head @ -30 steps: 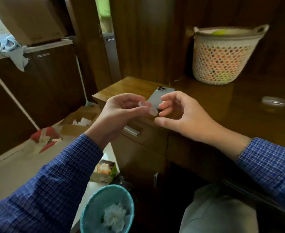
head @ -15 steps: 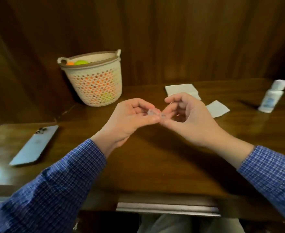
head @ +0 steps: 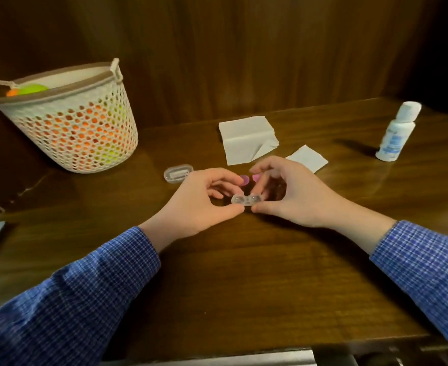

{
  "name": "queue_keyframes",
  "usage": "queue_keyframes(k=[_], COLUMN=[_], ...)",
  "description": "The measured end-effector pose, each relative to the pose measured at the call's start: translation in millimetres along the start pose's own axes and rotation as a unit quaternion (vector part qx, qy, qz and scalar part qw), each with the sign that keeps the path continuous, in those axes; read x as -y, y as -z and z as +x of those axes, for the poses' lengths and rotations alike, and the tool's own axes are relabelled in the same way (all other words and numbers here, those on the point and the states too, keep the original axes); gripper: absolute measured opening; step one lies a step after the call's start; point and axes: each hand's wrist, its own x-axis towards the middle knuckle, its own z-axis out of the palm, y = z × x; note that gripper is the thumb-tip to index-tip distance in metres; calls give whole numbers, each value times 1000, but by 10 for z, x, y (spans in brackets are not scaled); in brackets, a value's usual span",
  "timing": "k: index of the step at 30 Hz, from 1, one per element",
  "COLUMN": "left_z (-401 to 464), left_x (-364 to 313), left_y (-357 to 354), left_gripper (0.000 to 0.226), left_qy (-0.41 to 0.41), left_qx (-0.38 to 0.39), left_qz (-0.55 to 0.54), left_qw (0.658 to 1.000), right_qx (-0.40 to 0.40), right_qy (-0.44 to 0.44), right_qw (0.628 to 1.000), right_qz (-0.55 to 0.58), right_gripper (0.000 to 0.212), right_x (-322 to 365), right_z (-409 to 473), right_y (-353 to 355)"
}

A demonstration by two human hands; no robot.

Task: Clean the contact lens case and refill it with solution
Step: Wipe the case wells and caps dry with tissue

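Clear two-well contact lens case (head: 246, 200), caps off, held level just above the wooden desk (head: 244, 273) near its centre. Left hand (head: 199, 204) pinches the case's left end between thumb and fingertips; right hand (head: 291, 196) pinches the right end the same way, other fingers curled loosely over it. Just behind the case, partly hidden by the fingers, two round caps lie on the desk: a purple cap (head: 244, 179) and a pink cap (head: 256, 177), close together. Left of them, a small clear oval box (head: 178, 174), lid shut, something pale inside. Behind the hands, a folded white tissue (head: 246, 138), one corner turned up; a smaller tissue piece (head: 307, 158) just beyond the right hand. Far right, a white solution bottle (head: 397, 132) stands upright, capped, label blurred. Far left, a perforated cream basket (head: 67, 122) holding orange and green items. Blue checked sleeves on both arms.
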Motion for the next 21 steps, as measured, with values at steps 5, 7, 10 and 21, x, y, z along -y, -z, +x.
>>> queue_keyframes(k=[5, 7, 10, 21], left_z=[-11, -15, -19, -27], left_x=[66, 79, 82, 91], left_y=[-16, -30, -49, -63], left_gripper=[43, 44, 45, 43], left_qy=[-8, -9, -14, -16], left_qx=[4, 0, 1, 4], left_qz=[1, 1, 8, 10], left_qw=[1000, 1000, 1000, 1000], right_qx=[24, 28, 33, -216], right_qy=[-13, -19, -31, -200], right_qw=[1000, 999, 999, 951], right_qz=[-1, 2, 6, -90], right_gripper=[54, 53, 52, 38], right_x=[-21, -36, -43, -275], right_z=[-4, 0, 4, 105], right_y=[12, 22, 14, 502])
